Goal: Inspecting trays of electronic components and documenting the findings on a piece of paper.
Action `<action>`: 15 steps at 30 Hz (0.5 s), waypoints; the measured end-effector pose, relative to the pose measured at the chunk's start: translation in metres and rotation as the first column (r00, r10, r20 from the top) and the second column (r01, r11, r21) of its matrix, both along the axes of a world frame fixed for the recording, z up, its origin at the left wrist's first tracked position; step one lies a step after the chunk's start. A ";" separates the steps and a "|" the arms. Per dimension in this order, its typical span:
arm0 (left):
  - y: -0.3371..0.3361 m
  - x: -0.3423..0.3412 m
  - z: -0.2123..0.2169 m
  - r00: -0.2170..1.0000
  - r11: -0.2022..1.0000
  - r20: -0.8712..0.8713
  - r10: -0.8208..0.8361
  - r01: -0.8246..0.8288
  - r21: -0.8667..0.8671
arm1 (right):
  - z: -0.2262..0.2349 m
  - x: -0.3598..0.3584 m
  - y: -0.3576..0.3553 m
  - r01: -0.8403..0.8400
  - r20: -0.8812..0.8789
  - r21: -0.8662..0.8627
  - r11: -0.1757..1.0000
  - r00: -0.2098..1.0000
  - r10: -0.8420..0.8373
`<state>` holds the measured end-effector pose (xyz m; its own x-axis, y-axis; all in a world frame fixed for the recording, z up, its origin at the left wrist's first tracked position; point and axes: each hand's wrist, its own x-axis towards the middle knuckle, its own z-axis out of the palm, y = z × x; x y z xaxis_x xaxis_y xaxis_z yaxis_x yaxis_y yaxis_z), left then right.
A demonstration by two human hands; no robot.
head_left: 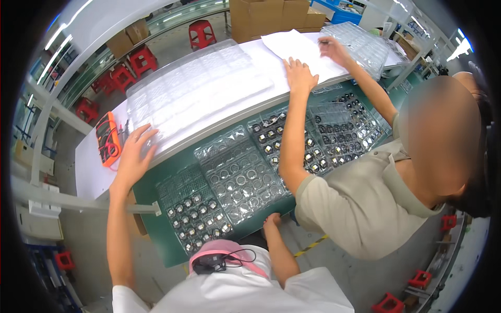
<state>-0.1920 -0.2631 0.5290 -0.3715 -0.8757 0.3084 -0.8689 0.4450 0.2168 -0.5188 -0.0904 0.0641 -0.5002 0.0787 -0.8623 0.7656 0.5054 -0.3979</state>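
Left hand (134,155) lies open-fingered on the clear tray stack (201,94), orange meter (108,139) just beside

Two people are at the green bench (156,229), and four hands show: the wearer's left hand (134,152) at nine o'clock, the wearer's right hand (271,220) at six o'clock, and a co-worker's two hands (300,74) toward one o'clock. On the green surface lie about five clear blister trays (240,180) holding small round parts. One stack of empty clear trays (198,94) sits on the upper shelf at eleven o'clock. One orange meter (108,140) lies beside it. At least six red stools (201,32) stand around on the floor.
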 end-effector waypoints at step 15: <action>-0.150 -0.050 0.049 0.973 0.993 -0.214 -0.085 0.100 0.063 | 0.122 0.041 -0.054 -0.847 -0.579 0.022 0.532 0.422 0.697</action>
